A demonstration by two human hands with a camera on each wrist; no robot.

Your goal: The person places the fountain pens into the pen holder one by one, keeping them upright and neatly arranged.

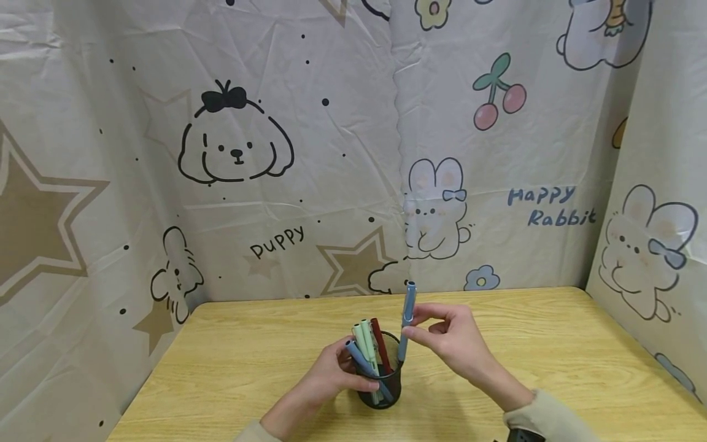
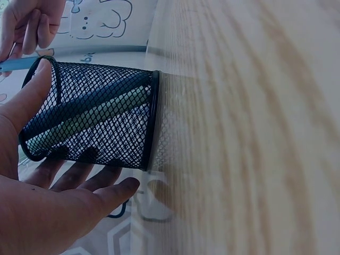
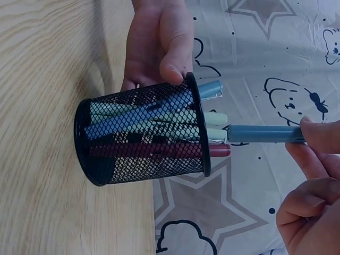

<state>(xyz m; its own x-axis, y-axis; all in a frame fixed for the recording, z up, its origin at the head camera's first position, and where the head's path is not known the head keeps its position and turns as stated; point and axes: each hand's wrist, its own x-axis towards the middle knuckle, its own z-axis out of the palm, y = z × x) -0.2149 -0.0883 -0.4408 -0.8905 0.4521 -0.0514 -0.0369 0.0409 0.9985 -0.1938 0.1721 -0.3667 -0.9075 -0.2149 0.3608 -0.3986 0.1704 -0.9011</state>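
Note:
A black mesh pen holder [image 3: 175, 159] stands upright on the table, gripped by my left hand [image 1: 327, 376] with the thumb at its rim and the fingers round its side. Inside it lean a blue pen [image 1: 359, 356], light green pens [image 1: 363, 341] and a dark red pen [image 1: 382, 347]. My right hand [image 1: 458, 344] pinches another blue pen [image 1: 409, 302] between thumb and fingertips, nearly upright at the holder's right side. In the head view its lower end overlaps the rim; in the right wrist view that end [image 3: 239, 133] appears just beyond the holder's mouth.
The wood-grain table [image 1: 248, 344] reaches back to a pale printed cloth [image 1: 331, 153] that hangs behind it and on both sides. A dark band [image 1: 525, 435] sits on the right wrist, by a beige sleeve [image 1: 547, 420].

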